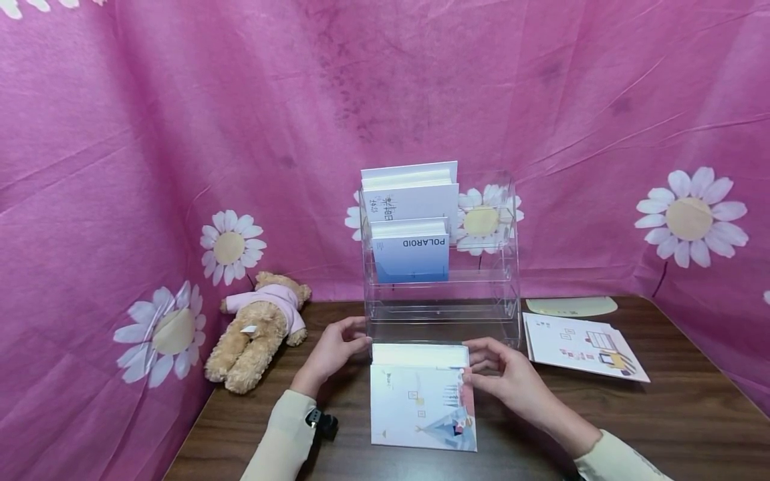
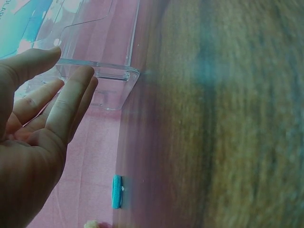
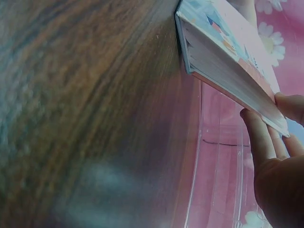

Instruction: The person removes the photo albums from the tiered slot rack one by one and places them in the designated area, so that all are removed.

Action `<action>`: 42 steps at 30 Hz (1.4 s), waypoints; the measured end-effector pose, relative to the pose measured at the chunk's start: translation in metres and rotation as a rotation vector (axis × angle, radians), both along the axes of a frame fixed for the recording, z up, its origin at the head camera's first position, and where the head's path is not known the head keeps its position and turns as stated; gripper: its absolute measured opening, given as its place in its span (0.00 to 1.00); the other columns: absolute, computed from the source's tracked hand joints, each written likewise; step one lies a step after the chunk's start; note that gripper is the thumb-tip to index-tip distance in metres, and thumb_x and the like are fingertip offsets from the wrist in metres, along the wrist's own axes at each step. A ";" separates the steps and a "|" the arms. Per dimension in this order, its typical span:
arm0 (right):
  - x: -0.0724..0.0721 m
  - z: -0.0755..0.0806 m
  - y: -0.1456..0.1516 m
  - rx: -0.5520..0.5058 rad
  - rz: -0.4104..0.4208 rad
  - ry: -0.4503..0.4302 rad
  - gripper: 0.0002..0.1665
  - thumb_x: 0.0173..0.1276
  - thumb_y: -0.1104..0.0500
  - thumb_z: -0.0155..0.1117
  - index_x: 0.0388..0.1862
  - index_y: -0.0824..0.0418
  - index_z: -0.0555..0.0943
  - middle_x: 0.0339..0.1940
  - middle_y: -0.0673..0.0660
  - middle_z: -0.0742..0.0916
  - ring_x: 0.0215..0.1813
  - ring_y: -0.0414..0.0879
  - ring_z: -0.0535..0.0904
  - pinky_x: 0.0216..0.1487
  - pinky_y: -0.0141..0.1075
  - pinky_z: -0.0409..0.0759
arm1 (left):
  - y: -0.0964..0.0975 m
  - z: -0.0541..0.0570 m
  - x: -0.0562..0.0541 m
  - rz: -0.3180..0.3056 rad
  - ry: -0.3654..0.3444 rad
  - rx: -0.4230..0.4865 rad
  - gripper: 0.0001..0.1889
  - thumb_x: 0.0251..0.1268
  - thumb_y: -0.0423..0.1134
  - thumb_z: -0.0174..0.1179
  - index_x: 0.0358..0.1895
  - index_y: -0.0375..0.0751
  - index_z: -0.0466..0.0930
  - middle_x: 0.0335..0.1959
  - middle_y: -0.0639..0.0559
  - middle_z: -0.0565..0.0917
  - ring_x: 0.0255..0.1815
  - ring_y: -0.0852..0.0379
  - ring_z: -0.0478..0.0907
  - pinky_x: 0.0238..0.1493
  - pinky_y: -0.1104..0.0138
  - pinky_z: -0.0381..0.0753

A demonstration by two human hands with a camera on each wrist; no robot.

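One tent book (image 1: 415, 404) leans over the table (image 1: 692, 414) between two hands, near the front of one clear rack (image 1: 481, 310). The right hand (image 1: 511, 381) pinches it at the far right corner, thumb on the cover and fingers behind; the right wrist view shows its lower edge at the table and its upper edge in that grip. The left hand (image 1: 337, 347) is apart from the right, just left of the book's far left corner, with loosely bent fingers that hold nothing; they lie by the rack's near left corner, and I cannot tell whether they touch it.

Two books stand in the rack, both toward its left: one white book (image 1: 415, 200) at the far top, and one blue book (image 1: 415, 260) marked POLAROID just nearer. To the right of the rack lies one white pile (image 1: 577, 347) with a truck drawn on top; how many pieces it has I cannot tell. One pale yellow card (image 1: 571, 307) lies just beyond it. One bear (image 1: 259, 334) in a pink top lies to the left, face down. One daisy-printed pink cloth (image 1: 577, 100) hangs at the far side and on both sides
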State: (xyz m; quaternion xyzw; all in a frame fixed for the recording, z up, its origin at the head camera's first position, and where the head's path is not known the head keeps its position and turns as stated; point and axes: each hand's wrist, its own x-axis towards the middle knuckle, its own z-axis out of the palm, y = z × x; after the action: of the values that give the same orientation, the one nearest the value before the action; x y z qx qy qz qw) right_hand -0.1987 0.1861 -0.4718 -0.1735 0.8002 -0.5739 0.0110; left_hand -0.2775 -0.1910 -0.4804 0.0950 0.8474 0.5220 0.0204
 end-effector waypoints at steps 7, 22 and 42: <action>-0.002 -0.003 -0.001 0.040 -0.009 0.011 0.33 0.69 0.63 0.83 0.72 0.65 0.83 0.52 0.61 0.95 0.49 0.36 0.91 0.51 0.31 0.90 | 0.000 0.001 0.001 0.001 0.007 -0.003 0.24 0.78 0.36 0.72 0.73 0.39 0.84 0.64 0.40 0.91 0.61 0.46 0.91 0.57 0.61 0.91; -0.001 -0.001 -0.009 0.162 -0.129 -0.100 0.41 0.68 0.58 0.85 0.77 0.63 0.81 0.55 0.56 0.95 0.51 0.39 0.91 0.50 0.28 0.87 | 0.000 0.002 0.000 -0.018 0.004 0.013 0.25 0.78 0.36 0.72 0.74 0.36 0.82 0.65 0.37 0.90 0.61 0.45 0.91 0.57 0.60 0.92; -0.005 -0.008 -0.015 0.105 -0.099 -0.190 0.43 0.68 0.60 0.85 0.77 0.75 0.78 0.56 0.63 0.95 0.51 0.45 0.93 0.49 0.28 0.88 | 0.001 0.002 0.002 -0.002 -0.007 0.026 0.25 0.78 0.35 0.71 0.74 0.36 0.82 0.66 0.36 0.89 0.61 0.45 0.90 0.57 0.59 0.92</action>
State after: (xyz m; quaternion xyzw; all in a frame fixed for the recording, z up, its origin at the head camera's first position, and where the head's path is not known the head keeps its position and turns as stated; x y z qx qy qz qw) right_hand -0.2035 0.1715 -0.4799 -0.0778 0.8320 -0.5450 0.0676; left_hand -0.2756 -0.1899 -0.4788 0.0944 0.8405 0.5331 0.0225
